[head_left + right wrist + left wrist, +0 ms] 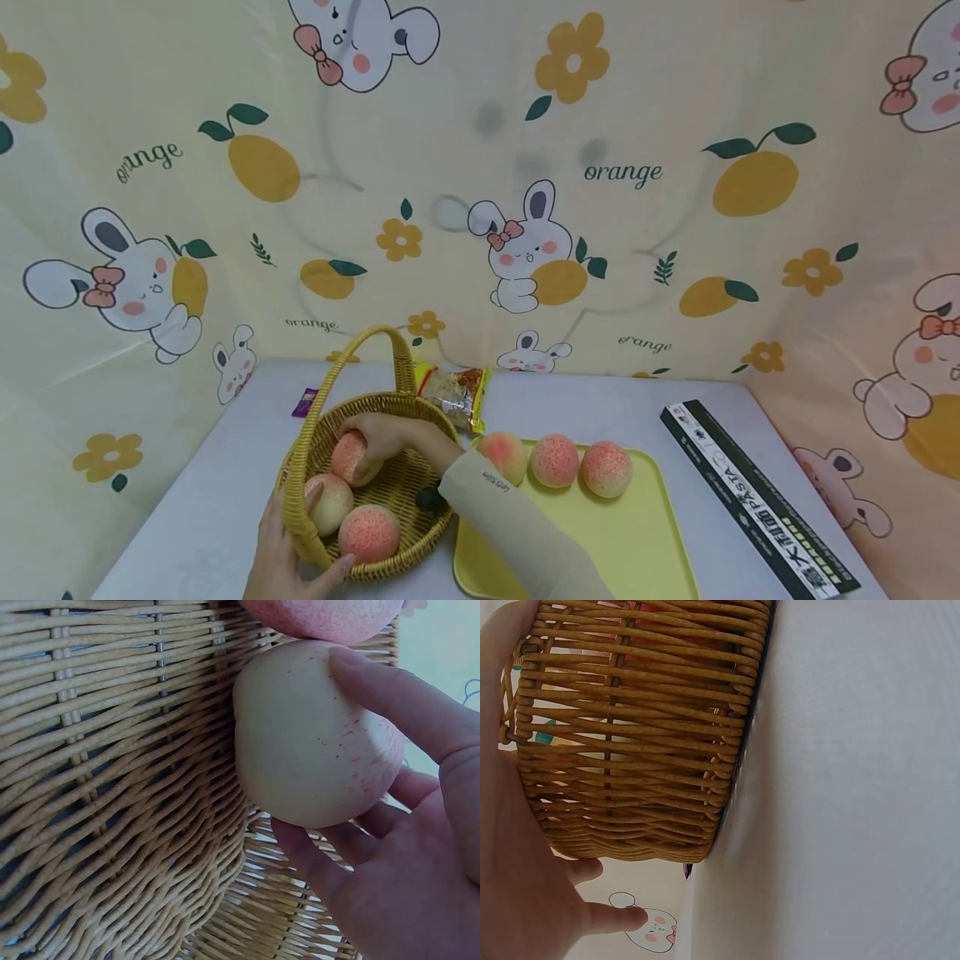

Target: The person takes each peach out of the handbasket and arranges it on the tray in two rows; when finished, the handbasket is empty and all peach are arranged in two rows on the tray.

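A yellow wicker basket (405, 546) with an arched handle stands at the table's front left. Inside it, my right hand (384, 437) holds a pink-and-cream peach (349, 457), with the thumb on one side and fingers on the other. In the right wrist view this peach (307, 739) lies against the woven wall, touching another peach (330, 615). Two more peaches, one pale (330, 507) and one pink (369, 533), sit in the basket's near left part. My left hand (281, 554) grips the basket's left side, its thumb by the near rim; some fingers are hidden.
Right of the basket lies a yellow tray (630, 542) with three peaches (555, 460) in a row along its far edge. A yellow food packet (453, 396) and a small purple packet (303, 403) are behind. A long black pasta box (757, 500) lies at right.
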Demonstrator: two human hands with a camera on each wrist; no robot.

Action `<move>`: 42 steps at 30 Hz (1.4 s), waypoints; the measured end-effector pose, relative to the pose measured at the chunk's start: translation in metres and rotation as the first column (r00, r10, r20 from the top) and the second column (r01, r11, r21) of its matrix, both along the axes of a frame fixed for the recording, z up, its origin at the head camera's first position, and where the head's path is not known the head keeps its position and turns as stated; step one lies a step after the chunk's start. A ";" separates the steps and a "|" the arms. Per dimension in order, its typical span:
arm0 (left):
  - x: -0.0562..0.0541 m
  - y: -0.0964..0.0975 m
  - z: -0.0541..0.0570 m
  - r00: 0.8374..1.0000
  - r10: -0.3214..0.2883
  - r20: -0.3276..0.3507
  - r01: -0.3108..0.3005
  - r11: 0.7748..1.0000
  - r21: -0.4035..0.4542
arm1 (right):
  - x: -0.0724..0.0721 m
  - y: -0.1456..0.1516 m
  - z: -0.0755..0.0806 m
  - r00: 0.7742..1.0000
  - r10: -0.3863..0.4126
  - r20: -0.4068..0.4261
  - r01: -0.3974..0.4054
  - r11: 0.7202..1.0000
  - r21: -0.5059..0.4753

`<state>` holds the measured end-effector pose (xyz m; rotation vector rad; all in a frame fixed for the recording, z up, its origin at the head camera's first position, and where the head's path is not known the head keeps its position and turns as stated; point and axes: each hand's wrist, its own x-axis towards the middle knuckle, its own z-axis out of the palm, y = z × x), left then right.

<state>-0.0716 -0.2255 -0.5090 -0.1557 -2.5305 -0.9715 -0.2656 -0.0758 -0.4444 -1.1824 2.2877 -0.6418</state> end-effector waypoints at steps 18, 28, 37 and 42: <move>-0.001 -0.002 -0.003 0.999 -0.028 -0.043 0.029 0.999 0.021 | -0.003 0.016 0.018 0.996 -0.036 0.086 0.056 0.968 -0.244; -0.002 -0.003 -0.003 0.997 -0.050 -0.065 0.052 0.998 0.030 | 0.003 0.037 0.024 0.981 -0.075 0.181 0.143 0.906 -0.398; -0.001 -0.002 -0.002 0.998 -0.039 -0.045 0.041 0.998 0.039 | 0.020 0.058 0.032 0.977 -0.110 0.181 0.184 0.863 -0.470; 0.000 0.000 0.001 1.000 -0.024 -0.010 0.025 0.999 0.033 | 0.034 0.072 0.033 0.974 -0.136 0.182 0.211 0.840 -0.501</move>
